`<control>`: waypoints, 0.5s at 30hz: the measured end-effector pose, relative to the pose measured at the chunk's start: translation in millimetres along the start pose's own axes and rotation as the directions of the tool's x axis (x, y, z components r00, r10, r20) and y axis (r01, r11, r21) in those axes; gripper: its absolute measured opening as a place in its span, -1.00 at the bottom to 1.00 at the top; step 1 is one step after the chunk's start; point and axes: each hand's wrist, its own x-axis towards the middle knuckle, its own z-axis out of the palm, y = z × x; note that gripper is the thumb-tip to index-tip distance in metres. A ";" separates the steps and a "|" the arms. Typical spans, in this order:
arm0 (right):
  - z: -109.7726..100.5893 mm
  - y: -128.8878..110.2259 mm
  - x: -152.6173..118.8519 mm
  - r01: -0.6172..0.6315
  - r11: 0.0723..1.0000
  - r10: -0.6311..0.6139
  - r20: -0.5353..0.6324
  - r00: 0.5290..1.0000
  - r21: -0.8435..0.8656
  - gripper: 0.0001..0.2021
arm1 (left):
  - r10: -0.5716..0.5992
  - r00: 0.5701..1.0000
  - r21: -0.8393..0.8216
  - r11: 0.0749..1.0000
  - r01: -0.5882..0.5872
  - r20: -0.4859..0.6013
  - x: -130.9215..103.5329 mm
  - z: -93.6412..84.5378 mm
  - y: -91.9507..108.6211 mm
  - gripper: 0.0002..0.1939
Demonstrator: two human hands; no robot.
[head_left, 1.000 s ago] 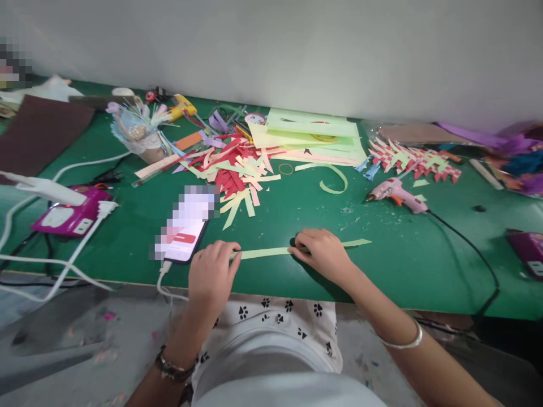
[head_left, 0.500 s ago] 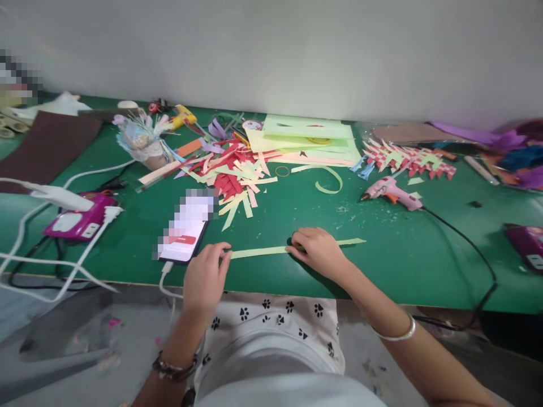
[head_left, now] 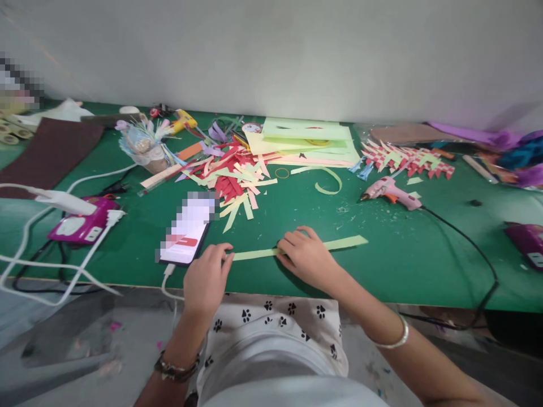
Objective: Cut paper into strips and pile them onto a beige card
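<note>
A long pale green paper strip (head_left: 254, 255) lies across the green table near its front edge. My left hand (head_left: 208, 277) pinches the strip's left end, close to the phone (head_left: 186, 232). Around the strip's middle, my right hand (head_left: 306, 257) has its fingers closed on it from above, and its fingertips are partly hidden. The right end of the strip sticks out past my right hand and widens to a slanted tip.
A heap of cut paper strips (head_left: 233, 175) lies behind my hands, with green sheets (head_left: 305, 133) further back. To the right are a pink glue gun (head_left: 392, 192) and a woven red-and-white paper piece (head_left: 407, 160). A purple power socket (head_left: 82, 220) with cables sits left.
My right hand has slid left along the paper strip, closer to my left hand. More of the strip's right end shows now. My left hand stays nearly in place.
</note>
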 end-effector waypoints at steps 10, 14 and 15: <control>22.3 -47.8 31.5 -0.221 0.968 0.221 0.013 0.975 0.119 -0.88 | 0.051 0.997 0.010 0.999 -0.051 -0.059 -1.7 3.0 -0.2 -0.78; 23.2 -47.7 32.0 -0.228 0.968 0.228 0.014 0.974 0.105 -0.88 | 0.042 0.997 0.036 0.999 -0.039 -0.069 -2.7 0.9 2.2 -0.80; 22.5 -47.1 32.5 -0.223 0.970 0.221 0.023 0.975 0.101 -0.89 | 0.053 0.993 0.048 0.998 -0.048 -0.103 -3.7 1.0 2.6 -0.79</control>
